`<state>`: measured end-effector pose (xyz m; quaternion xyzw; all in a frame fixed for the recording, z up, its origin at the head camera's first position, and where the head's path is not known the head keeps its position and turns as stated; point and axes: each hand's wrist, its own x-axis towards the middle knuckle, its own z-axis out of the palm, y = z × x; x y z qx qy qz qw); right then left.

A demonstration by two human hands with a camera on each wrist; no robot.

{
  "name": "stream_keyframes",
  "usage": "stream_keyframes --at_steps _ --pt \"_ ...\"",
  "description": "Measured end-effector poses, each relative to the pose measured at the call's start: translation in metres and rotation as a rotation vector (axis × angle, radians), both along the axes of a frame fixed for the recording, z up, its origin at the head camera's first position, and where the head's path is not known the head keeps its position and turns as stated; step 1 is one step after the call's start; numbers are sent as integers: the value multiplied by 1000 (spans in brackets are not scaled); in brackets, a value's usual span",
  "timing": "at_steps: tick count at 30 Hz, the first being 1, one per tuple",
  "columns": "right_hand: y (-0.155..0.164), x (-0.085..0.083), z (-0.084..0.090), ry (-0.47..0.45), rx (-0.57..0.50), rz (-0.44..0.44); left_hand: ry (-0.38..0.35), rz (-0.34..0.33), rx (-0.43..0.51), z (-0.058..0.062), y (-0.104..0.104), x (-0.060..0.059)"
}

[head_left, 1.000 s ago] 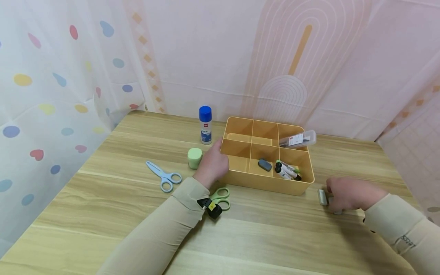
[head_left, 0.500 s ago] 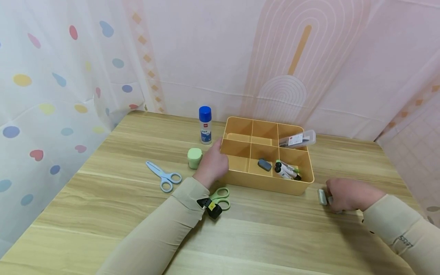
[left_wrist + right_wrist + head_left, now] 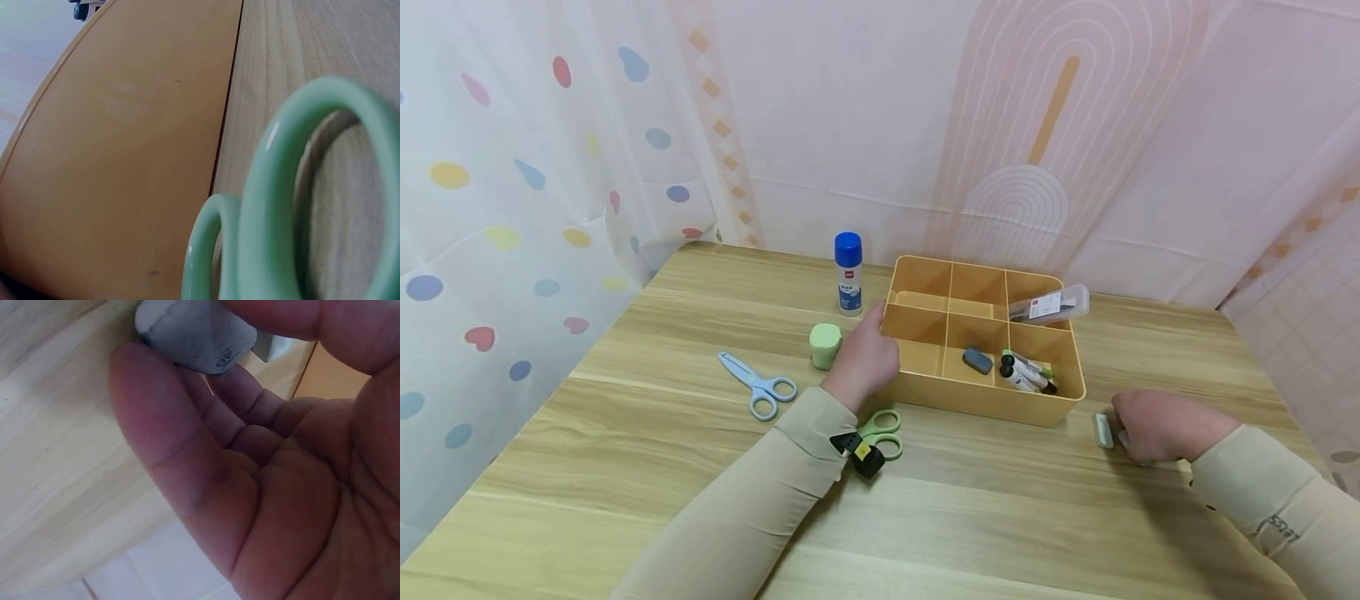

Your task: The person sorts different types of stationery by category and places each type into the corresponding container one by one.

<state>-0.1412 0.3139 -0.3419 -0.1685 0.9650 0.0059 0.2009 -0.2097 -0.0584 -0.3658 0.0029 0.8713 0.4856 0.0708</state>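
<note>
The eraser [image 3: 194, 331] is pinched in the right grip [image 3: 1172, 425] — probably light, best side-held. The left grip's [image 3: 867, 354] closure cannot be told.

In the head view, we lose the blades of the green plastic scissors [image 3: 269, 206] behind the beige left cuff [image 3: 808, 429] and most of the whitish rounded block [image 3: 194, 334] behind the right hand [image 3: 1172, 425]; the right wrist view crops it.

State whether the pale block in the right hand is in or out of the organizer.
Out: the right hand pinches the pale block beside the organizer, apart from it.
</note>
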Motion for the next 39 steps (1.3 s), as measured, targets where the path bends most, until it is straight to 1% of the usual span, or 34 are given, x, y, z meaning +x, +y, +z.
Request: stream_keyframes --at_steps 12,19,26,30,35,39 --pt "0 0 7 30 -13 31 -21 3 13 1 0 0" --pt "-5 -5 17 33 -23 15 -1 7 -2 -1 0 -1" --pt "-12 -11 27 37 -16 2 -13 8 0 -1 0 0" --pt "-15 -13 34 55 -27 13 -12 8 5 -1 1 0" --pt "-19 -17 43 72 -41 2 -8 8 6 -1 1 -1" --pt "-24 -20 48 117 -79 6 -5 8 1 -1 1 -1"
